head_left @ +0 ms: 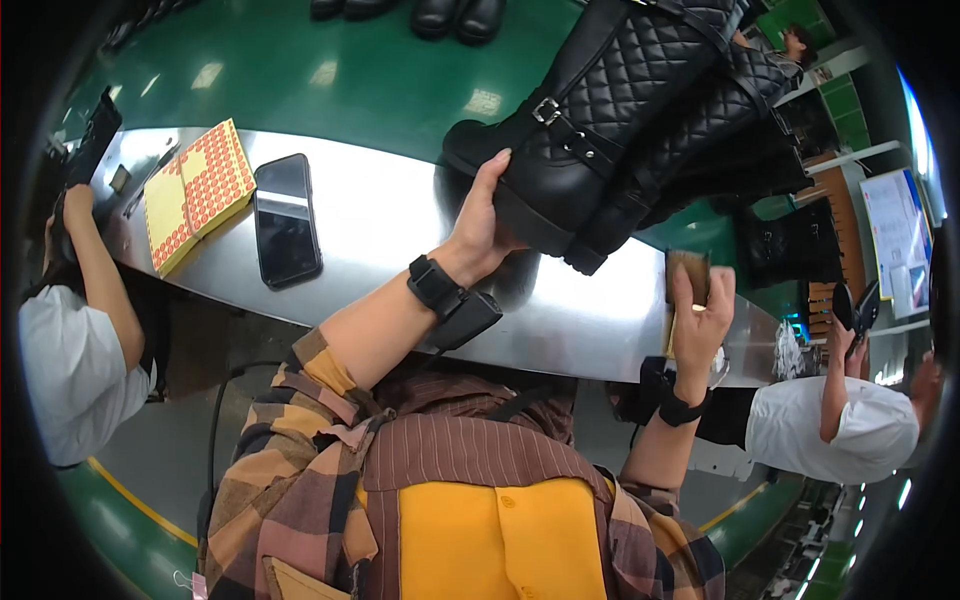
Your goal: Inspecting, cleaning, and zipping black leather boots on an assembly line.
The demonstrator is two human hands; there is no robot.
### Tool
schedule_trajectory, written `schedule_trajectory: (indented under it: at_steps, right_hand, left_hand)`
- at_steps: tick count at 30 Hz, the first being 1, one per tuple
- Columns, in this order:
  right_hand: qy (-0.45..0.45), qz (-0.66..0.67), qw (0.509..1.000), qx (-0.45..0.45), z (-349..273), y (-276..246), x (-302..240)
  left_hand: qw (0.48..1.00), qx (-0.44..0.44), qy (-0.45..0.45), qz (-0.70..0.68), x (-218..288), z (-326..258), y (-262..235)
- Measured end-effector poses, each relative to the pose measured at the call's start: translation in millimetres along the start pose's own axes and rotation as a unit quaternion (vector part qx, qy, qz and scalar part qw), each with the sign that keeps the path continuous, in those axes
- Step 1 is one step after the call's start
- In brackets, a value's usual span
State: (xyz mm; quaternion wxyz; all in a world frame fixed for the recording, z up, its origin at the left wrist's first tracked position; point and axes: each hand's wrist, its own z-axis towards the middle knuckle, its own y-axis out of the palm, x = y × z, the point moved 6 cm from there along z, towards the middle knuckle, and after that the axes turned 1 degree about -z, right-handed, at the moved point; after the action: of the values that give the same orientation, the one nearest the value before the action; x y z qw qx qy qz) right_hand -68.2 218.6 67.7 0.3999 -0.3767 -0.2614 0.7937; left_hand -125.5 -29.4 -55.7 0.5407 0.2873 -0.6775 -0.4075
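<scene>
A tall black boot point(640, 80) with a quilted shaft, straps and a metal buckle lies tilted over the steel bench, its sole toward me. My left hand point(482, 228) is closed on its lower part, thumb on the edge of the sole and the other fingers hidden beneath. Close against it, a second quilted shaft point(690, 135) shows. To the right, my right hand point(703, 318) pinches a small brown pad point(687, 272), apart from the boot; its exact kind is unclear.
On the steel bench point(385, 215) lie a black phone point(286, 222) and a banded stack of yellow sheets with red round stickers point(200, 195). Black shoes point(460, 15) stand on the green surface point(370, 85) beyond. Co-workers sit at left point(80, 345) and right point(835, 425), handling footwear.
</scene>
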Motion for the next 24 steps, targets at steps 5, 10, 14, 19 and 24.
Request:
schedule_trajectory:
  at_steps: [5, 10, 14, 19, 24]
  right_hand:
    - [-0.198, -0.011, 0.98, 0.001, 48.0, 65.2, -125.2]
    - [-0.245, -0.016, 0.968, -0.042, 55.0, 77.4, -155.8]
    - [-0.27, 0.036, 0.95, -0.151, 60.7, 64.0, -152.0]
    - [-0.241, -0.04, 0.968, -0.052, 58.6, 77.6, -152.4]
    - [-0.26, 0.001, 0.961, -0.094, 54.3, 78.9, -152.2]
  left_hand:
    - [1.0, -0.01, 0.002, -0.012, 4.6, -3.3, 5.5]
    - [0.999, -0.013, 0.014, -0.028, 13.2, -7.1, 6.1]
    - [1.0, -0.007, -0.006, -0.018, 11.6, -7.3, 5.1]
    - [1.0, 0.005, 0.005, 0.017, 12.4, -7.1, 4.9]
    - [1.0, -0.001, -0.008, -0.006, 11.5, -9.3, 5.6]
